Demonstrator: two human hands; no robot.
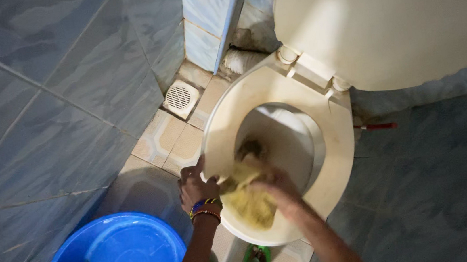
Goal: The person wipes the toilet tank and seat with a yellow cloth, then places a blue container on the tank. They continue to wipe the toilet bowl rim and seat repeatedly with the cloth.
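From the head camera, looking straight down, a cream toilet seat point(335, 137) lies lowered on its bowl, and the lid point(389, 16) stands raised behind it against the blue tiled wall point(39, 99). A yellow cloth point(250, 199) is draped over the front rim of the seat, its upper end reaching towards the bowl opening. The right hand point(277, 187) lies on top of the cloth at the inner edge of the seat; its fingers are blurred, so whether they are spread or curled round the cloth cannot be told. The left hand point(194, 182) holds the outer left edge of the seat just beside the cloth, its fingers bent and pressed together round the rim. A beaded bracelet point(204, 207) in blue, yellow and red sits on the left wrist. A blue plastic basin point(114, 259) stands on the floor at the lower left, close to the left forearm. A green sandal point(257, 259) shows on the floor below the front of the bowl. A round white floor drain point(178, 97) sits in the corner left of the toilet
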